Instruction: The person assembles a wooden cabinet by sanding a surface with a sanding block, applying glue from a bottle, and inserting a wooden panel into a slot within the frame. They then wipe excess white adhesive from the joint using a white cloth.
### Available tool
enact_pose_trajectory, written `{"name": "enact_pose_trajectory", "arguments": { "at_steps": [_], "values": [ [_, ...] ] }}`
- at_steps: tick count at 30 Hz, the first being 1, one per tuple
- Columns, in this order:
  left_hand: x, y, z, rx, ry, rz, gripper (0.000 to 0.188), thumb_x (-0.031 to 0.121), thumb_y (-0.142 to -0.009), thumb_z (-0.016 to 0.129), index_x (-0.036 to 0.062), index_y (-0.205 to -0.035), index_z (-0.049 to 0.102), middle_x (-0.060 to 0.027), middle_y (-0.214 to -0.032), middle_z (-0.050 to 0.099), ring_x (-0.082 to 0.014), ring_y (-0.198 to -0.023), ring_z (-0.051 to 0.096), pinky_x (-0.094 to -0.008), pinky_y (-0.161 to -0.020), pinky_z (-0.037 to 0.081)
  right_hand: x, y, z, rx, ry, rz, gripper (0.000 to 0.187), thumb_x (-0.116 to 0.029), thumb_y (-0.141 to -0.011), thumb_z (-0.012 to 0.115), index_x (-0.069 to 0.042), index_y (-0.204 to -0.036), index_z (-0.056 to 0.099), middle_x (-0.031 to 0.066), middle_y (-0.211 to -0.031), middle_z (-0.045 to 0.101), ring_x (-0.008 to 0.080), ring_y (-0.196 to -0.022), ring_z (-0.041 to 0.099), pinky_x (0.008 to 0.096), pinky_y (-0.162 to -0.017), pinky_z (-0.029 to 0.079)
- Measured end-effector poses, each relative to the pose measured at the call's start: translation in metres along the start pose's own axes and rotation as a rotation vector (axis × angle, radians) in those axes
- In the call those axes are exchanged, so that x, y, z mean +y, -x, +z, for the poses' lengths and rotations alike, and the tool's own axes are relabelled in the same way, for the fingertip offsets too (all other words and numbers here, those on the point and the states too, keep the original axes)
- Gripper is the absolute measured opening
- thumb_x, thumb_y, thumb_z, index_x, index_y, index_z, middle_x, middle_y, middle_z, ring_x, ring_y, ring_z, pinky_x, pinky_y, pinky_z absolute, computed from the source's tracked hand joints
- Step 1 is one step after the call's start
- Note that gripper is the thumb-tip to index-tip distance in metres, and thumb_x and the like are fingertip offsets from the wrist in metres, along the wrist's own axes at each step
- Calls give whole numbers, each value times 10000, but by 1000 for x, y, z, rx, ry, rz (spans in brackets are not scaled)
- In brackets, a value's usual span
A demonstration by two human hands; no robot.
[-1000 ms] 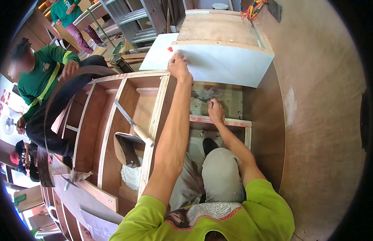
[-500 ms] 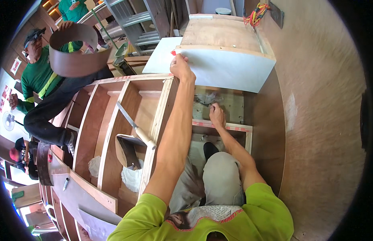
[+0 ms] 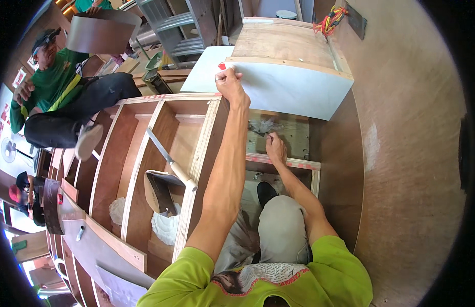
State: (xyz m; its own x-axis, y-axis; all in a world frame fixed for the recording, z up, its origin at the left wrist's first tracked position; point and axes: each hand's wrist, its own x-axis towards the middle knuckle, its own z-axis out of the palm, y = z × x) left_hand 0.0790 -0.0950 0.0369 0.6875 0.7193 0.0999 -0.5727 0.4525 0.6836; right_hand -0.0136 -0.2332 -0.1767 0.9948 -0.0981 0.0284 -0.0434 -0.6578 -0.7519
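Observation:
My left hand [image 3: 230, 83] is closed in a fist beside the left end of the white box panel [image 3: 293, 84]. A small red piece [image 3: 221, 66] shows just above its fingers; I cannot tell what else it holds. Lower down, my right hand [image 3: 276, 147] has its fingers curled together over the recess floor [image 3: 296, 135]. Whatever it may grip is too small or hidden to name. Just beyond those fingers lies whitish crumpled material [image 3: 264, 125]. A wooden-handled saw [image 3: 182, 175] lies across the open wooden frame [image 3: 201, 148] beside my left forearm.
An open carton-like container [image 3: 168, 190] and a white bag [image 3: 166, 225] sit in the frame's bays. A tall curved wooden wall [image 3: 411, 153] closes the right. A co-worker [image 3: 56, 87] at the left handles a curved brown sheet [image 3: 102, 33]. A metal ladder [image 3: 173, 28] stands behind.
The co-worker has raised the curved brown sheet, and their leg and shoe have shifted. My hands stay nearly where they were, both closed.

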Motion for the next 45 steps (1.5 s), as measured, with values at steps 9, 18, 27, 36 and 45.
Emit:
{"name": "enact_pose_trajectory", "arguments": {
  "at_steps": [9, 18, 27, 36, 45],
  "values": [
    [6, -2, -2, -147, -57, -49, 110, 18, -857, 559, 0, -965, 568, -27, -744, 557, -98, -591, 517, -223, -571, 407, 7, -2, 3, 5, 4, -23, 260, -295, -929, 499, -107, -1068, 613, 191, -983, 672, 426, -922, 622, 504, -787, 479],
    [3, 24, -14, -287, -344, 92, 68, 80, -898, 560, 23, -893, 596, -14, -689, 565, -76, -584, 518, -227, -549, 398, 0, 0, 3, 33, -7, -51, 241, -288, -932, 498, -104, -1039, 611, 187, -957, 674, 427, -902, 621, 494, -771, 481],
    [5, 49, -23, -216, -707, 307, 183, 129, -876, 630, -28, -967, 605, -97, -832, 616, -176, -722, 606, -317, -670, 484, 4, 0, -3, 4, -39, -26, 227, -285, -929, 517, -110, -1043, 605, 194, -969, 667, 426, -922, 613, 491, -771, 479],
    [7, 24, -2, -196, -946, 488, 196, 153, -866, 671, -29, -924, 622, -132, -869, 636, -244, -743, 608, -360, -710, 482, 10, -3, 2, 22, -91, -55, 248, -291, -930, 515, -81, -1031, 601, 204, -973, 664, 428, -919, 615, 493, -775, 478],
    [2, 10, -10, -225, -1114, 882, 97, 54, -846, 596, -27, -891, 569, -184, -893, 575, -347, -878, 536, -432, -801, 440, 3, -1, -1, 25, -37, -35, 238, -284, -926, 517, -82, -1016, 606, 210, -949, 666, 435, -893, 618, 502, -762, 479]
  ]
}}
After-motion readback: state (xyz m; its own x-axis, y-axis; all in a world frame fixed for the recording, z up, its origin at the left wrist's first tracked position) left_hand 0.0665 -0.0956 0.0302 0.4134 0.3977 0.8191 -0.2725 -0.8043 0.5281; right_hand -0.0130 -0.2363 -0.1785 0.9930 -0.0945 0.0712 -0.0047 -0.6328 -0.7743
